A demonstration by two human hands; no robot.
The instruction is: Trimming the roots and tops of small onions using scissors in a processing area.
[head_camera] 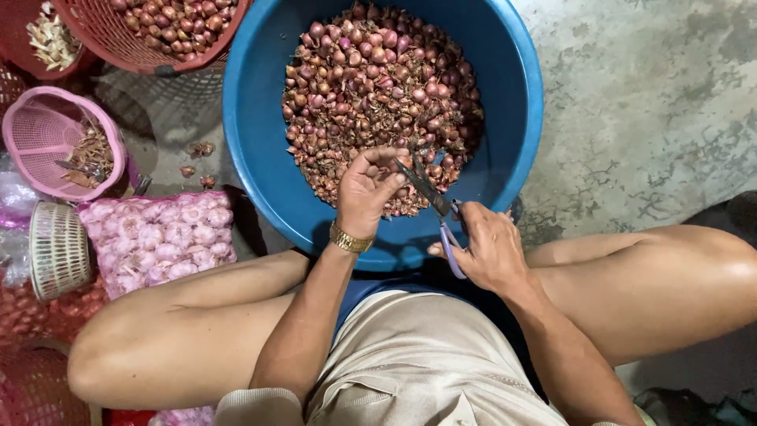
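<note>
Our left hand (369, 189) pinches a shallot over the blue tub (260, 158) while our right hand (485, 244) grips open scissors (432, 203) beside it, and the heaped shallots (378, 87) suggest most trimming remains, with some done in the red basket (118, 39).

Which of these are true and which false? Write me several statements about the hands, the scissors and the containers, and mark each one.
1. The right hand holds scissors with the blades open. True.
2. The left hand wears a gold-coloured wristband. True.
3. The big tub holding the shallots is red. False: it is blue.
4. The pink basket at the left is full of shallots. False: it holds only some dry scraps.
5. A mesh bag of garlic bulbs lies beside the person's left knee. True.
</note>
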